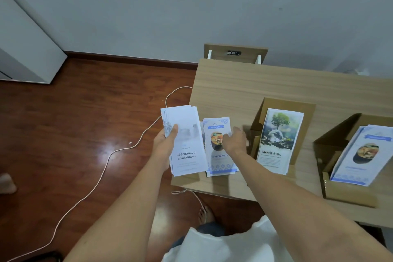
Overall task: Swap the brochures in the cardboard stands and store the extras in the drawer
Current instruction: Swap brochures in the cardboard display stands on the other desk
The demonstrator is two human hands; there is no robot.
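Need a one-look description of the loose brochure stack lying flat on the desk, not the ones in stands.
Start at the wooden desk and go to its near left corner. The loose stack lies flat there, left of the cardboard stand with the tree brochures, under the right hand. It alone sits outside any stand, blue-bordered with a food photo.

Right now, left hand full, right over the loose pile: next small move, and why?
Probably close the right hand on the blue-patterned stack lying flat on the desk and lift it: the left hand already grips the white stack, and both stands hold brochures.
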